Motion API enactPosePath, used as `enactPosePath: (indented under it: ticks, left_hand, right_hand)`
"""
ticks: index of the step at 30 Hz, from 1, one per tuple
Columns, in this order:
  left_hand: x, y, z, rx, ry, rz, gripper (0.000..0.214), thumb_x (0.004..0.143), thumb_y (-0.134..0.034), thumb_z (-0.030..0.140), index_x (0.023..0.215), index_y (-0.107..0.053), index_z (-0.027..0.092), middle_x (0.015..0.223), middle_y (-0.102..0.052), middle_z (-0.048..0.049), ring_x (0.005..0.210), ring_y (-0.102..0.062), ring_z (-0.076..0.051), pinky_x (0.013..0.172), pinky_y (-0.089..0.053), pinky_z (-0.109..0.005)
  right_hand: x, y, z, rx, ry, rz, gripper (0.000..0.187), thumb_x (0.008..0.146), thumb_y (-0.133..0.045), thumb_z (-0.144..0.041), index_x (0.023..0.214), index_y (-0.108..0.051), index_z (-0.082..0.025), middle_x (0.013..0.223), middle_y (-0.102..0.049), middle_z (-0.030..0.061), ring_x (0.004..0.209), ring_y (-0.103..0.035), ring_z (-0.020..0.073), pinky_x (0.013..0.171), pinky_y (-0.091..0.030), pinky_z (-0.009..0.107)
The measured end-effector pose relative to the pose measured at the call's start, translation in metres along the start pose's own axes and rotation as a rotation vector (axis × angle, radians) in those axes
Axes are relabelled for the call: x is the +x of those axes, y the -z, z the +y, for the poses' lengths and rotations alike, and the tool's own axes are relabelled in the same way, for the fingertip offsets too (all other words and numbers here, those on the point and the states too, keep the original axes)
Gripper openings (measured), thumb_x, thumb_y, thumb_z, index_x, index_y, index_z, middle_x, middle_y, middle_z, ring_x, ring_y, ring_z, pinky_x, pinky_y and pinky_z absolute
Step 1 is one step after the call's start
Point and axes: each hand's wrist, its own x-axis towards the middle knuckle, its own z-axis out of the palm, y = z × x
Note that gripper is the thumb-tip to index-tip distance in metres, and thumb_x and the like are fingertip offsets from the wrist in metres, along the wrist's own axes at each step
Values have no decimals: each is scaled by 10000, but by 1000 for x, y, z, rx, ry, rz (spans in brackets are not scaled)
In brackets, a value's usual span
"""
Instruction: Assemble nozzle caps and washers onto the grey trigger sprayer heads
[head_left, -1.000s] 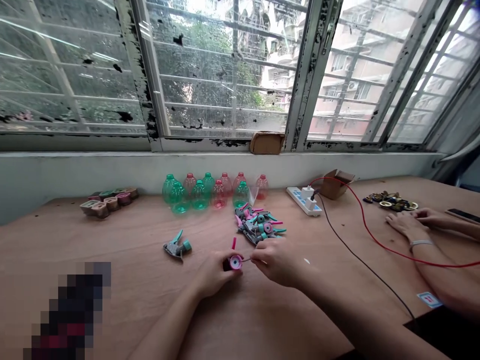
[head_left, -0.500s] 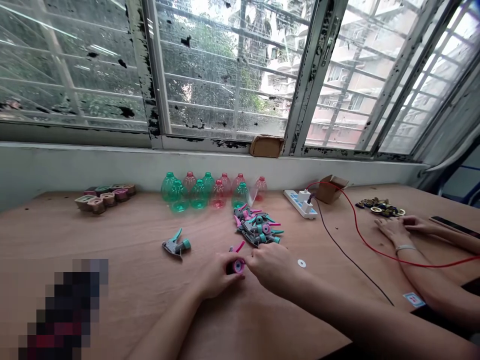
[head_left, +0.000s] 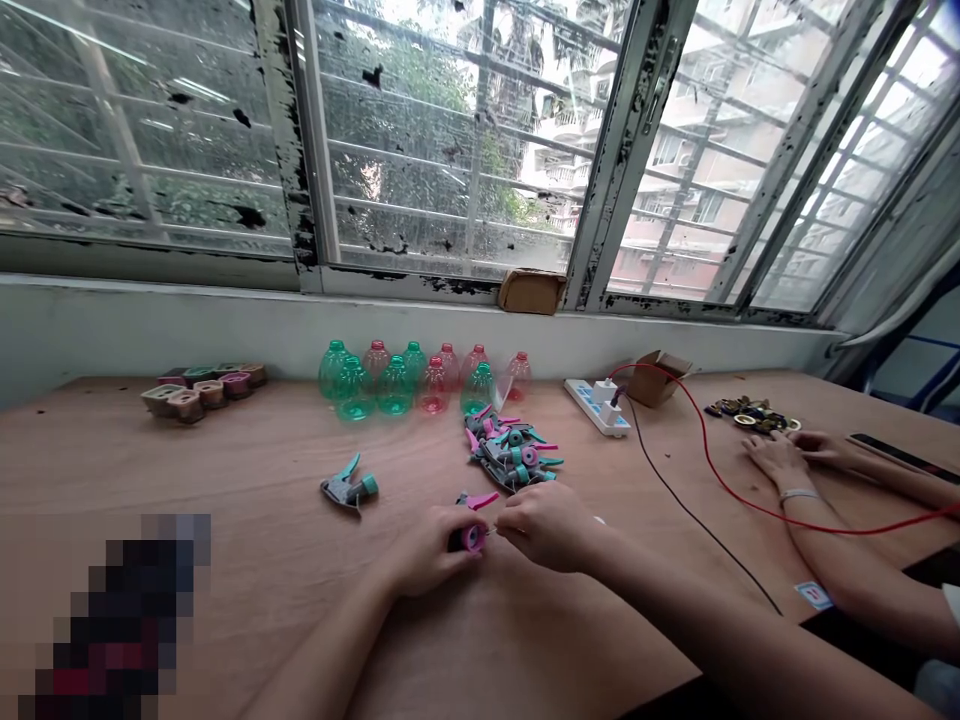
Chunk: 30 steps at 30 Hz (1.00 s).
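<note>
Low in the centre of the frame, the left hand (head_left: 424, 550) is closed around a small pink collar (head_left: 472, 538), a glossy plastic sprayer part with a round mouth turned rightward. Its long axis runs across the counter (head_left: 247, 450) toward the right hand (head_left: 544, 527), the nearer hand to that mouth, its fingers pinched shut on a thin sliver, too small to tell, just beside the pink rim. A pink trigger (head_left: 484, 500) sits just above. Further up lies a heap of grey-and-teal sprayer heads (head_left: 510, 455), with clear green and pink bottles (head_left: 397, 388) behind it — one lone sprayer (head_left: 349, 487) rests apart to the left. At far right, a co-worker's hands (head_left: 780, 458) rest near brass fittings (head_left: 750, 413).
</note>
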Motion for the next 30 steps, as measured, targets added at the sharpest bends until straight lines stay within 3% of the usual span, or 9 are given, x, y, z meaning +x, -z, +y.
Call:
enactPosePath:
  ticks: [9,16,30]
  left_hand:
    - [1,0,0,-6,16,-18,294,773,-600,243,1060,-661,220,1005,-695,-16,900,-596,-179,788,-438,-255]
    - [1,1,-2,-48,-13,-9,304,770,-619,235,1071,-664,235,1034,-697,-12,928,-602,-183,831,-435,-263]
    - [1,2,-3,-57,-4,-32,280,773,-631,250,1049,-665,217,1000,-692,-12,899,-595,-177,797,-432,-249]
  right_hand:
    - [-8,-22,6,160,-63,119,184,890,-539,-269,811,-703,-242,762,-705,-1,702,-606,138,585,-305,250]
    - [-7,-25,10,227,-21,139,164,890,-552,-279,862,-713,-260,765,-707,-10,714,-606,139,608,-323,240]
    - [-11,-42,11,382,-75,224,168,887,-579,-291,822,-724,-234,716,-697,2,647,-589,123,594,-321,226]
